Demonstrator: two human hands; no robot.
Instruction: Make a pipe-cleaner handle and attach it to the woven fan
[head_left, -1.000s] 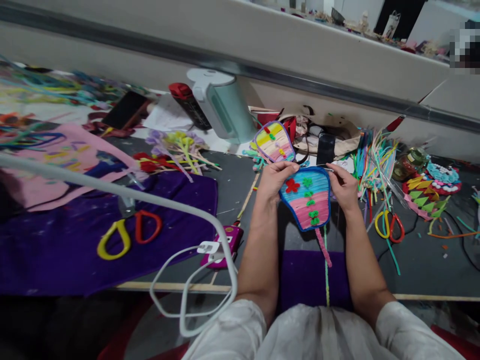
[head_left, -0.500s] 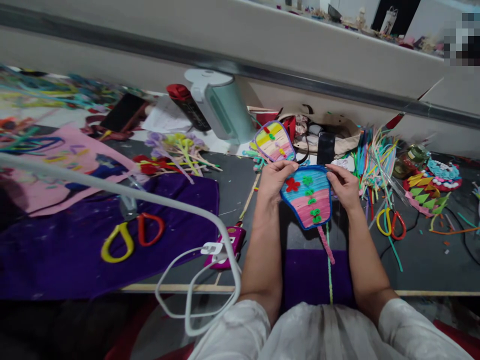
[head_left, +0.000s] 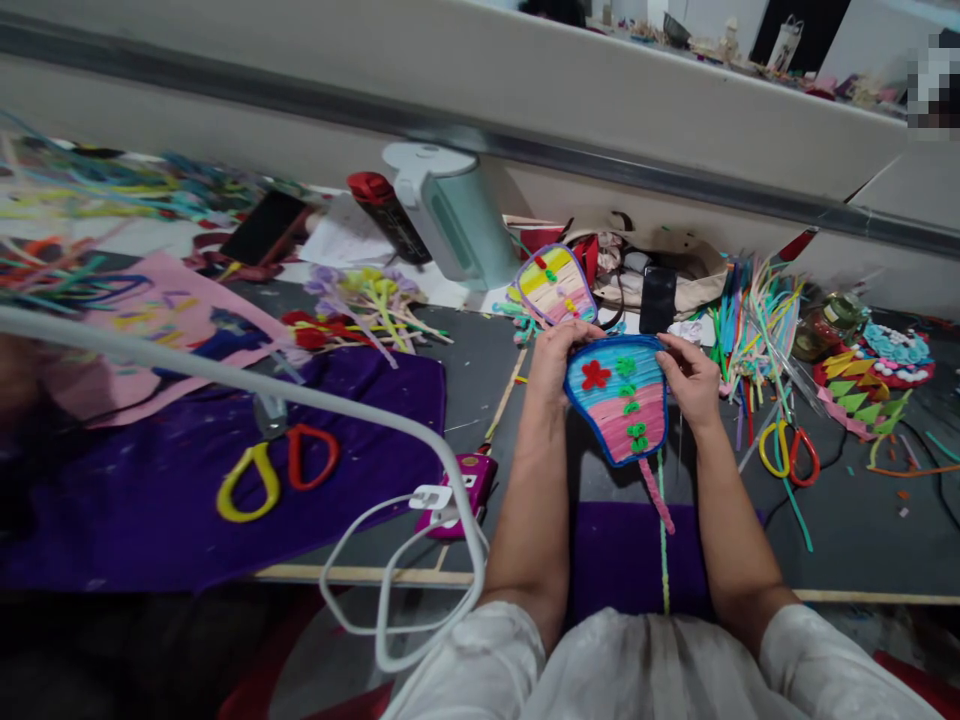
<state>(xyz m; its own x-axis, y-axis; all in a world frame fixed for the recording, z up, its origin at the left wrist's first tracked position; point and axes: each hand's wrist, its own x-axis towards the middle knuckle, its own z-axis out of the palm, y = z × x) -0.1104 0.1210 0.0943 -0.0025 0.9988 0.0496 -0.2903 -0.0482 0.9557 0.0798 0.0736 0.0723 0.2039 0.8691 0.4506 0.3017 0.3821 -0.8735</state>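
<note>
Between my two hands is a pipe-cleaner fan (head_left: 624, 400), blue and pink with a dark blue rim, a red flower and a row of green shapes. Its short pink stem points down towards me. My left hand (head_left: 562, 362) grips the upper left edge, thumb and fingers closed on it. At the upper right edge my right hand (head_left: 691, 376) pinches the rim. A pale green pipe cleaner (head_left: 664, 560) hangs below the fan, over a purple cloth. A similar yellow and pink fan (head_left: 556, 284) lies just beyond my left hand.
Scissors lie left (head_left: 277, 470) on purple cloth (head_left: 150, 510) and right (head_left: 789, 452) beside bundled pipe cleaners (head_left: 754, 320). A white cable (head_left: 315, 392) crosses to a magenta power strip (head_left: 469, 490). A kettle (head_left: 457, 215), a red-capped bottle (head_left: 388, 215) and a bag (head_left: 694, 275) stand behind.
The fan is tilted a little differently, its face turned more towards me. Both hands keep hold of it. The whole view has shifted slightly.
</note>
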